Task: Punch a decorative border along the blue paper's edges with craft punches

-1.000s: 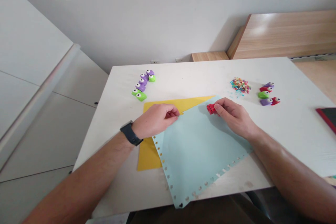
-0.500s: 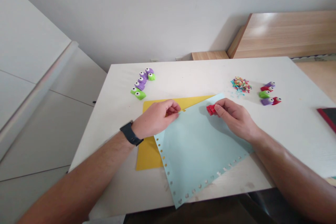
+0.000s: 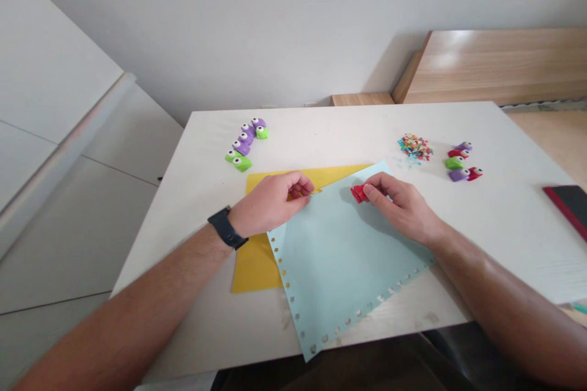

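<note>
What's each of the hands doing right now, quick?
Left hand: closed, pinching the pale-blue, hole-edged paper sheet.
Right hand: closed, holding a small red plastic punch.

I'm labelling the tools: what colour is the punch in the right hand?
The punch in the right hand is red, seen in the head view.

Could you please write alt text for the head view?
A left hand pinches the edge of a pale blue sheet with holes along two sides; the right hand holds a small red punch over it. A yellow sheet lies partly beneath, on a white table.
</note>
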Demonstrator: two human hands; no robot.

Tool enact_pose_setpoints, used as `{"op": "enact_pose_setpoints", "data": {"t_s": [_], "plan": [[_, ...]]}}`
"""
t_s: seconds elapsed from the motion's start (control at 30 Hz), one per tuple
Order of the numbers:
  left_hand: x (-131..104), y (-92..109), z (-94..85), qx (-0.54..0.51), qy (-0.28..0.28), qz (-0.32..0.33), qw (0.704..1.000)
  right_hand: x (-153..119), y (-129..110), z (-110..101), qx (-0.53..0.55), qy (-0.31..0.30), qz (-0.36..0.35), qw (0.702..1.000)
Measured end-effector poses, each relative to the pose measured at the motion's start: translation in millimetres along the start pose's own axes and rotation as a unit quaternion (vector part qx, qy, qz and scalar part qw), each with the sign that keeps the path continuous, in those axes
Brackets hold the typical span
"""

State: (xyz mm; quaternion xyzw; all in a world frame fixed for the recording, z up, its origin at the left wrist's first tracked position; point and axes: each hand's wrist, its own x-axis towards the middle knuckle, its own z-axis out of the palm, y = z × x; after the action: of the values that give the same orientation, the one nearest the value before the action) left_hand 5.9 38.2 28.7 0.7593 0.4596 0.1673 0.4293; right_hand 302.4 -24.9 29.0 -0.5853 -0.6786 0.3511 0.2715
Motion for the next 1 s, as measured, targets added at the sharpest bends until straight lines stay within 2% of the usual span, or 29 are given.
{"op": "enact_pose_setpoints", "data": {"t_s": [0.27,0.6,1.0], "plan": [[-0.1,0.5,2.4,0.003,0.01,0.003,1.0,-1.8,-7.4,2.0,-0.055,-0.007,-0.004,0.998],[-0.4,1.7,3.7,0.036,0.016,0.004,0.999,-1.2,-8.1,4.7,-0.073,-0.023,-0.017,0.997],[-0.2,1.9,3.6,-0.008,0.009,0.002,1.0,0.1,-11.0,8.4,-0.103,-0.027,-0.041,0.993]]}}
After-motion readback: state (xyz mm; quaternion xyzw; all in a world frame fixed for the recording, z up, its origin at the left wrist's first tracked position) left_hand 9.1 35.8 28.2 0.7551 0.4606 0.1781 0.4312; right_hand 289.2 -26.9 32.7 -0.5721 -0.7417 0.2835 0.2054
